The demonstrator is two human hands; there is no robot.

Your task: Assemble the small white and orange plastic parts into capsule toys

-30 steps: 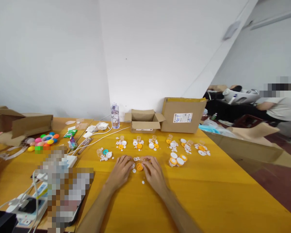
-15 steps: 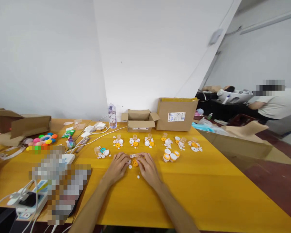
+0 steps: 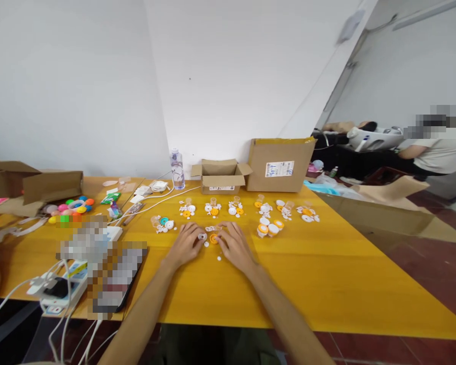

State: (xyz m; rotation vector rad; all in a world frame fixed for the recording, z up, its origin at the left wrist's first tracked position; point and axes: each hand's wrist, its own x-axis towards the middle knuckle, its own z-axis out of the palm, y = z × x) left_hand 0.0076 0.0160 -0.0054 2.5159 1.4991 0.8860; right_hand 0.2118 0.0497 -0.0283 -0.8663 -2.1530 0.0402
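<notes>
Close together over the middle of the table, both hands have curled fingers. My left hand pinches the edge of a white round cap. My right hand has its thumb and fingers at the edge of an orange round cap; the fingers partly hide a clear piece behind it. Small white cut-out pieces lie just beyond the fingertips. A small white disc lies between the hands, and another white dot-like disc is nearer to me.
Several little groups of caps, clear cups and white pieces line the table's far side. A cluster of orange-and-white capped containers stands right. Behind are an open carton, a bottle and a large box. A phone lies left.
The view has tilted down slightly, so the table appears higher. My hands stay at the white and orange caps. Another person's arm now shows at the left edge.
</notes>
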